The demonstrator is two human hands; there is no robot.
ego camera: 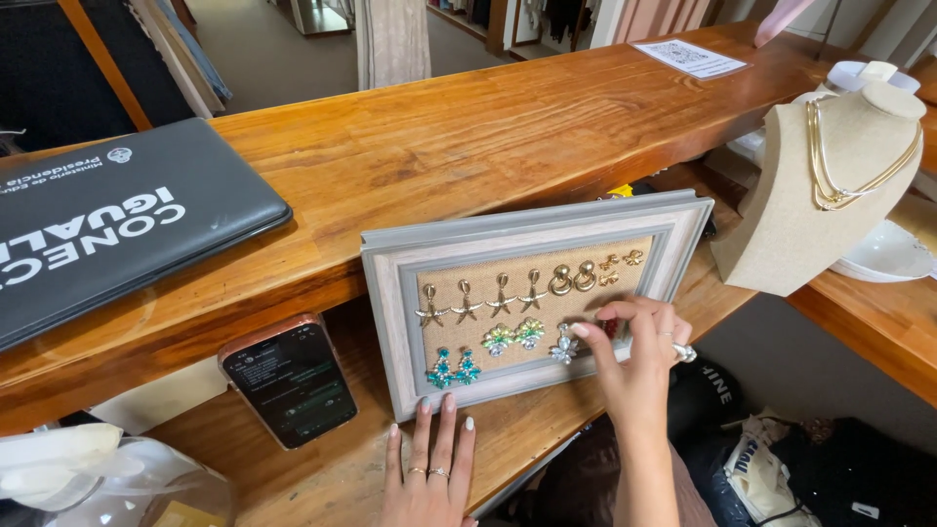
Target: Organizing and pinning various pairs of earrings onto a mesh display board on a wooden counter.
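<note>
Fingers (610,314) of the right hand (639,366) are pinched narrow at the bottom row of the framed earring board (537,293), just beside a silver crystal earring (563,345); whether they grip a piece I cannot tell. Left hand (429,468) lies flat, fingers spread, on the bench (410,146), tips touching the frame's lower edge. Head view: top two rows look filled, the bottom row holds teal and green pairs, and its right end is hidden. A phone (291,381) leans nearby.

Left hand (427,475) flat, fingers extended; right hand (639,353) raised, fingertips pinched.
</note>
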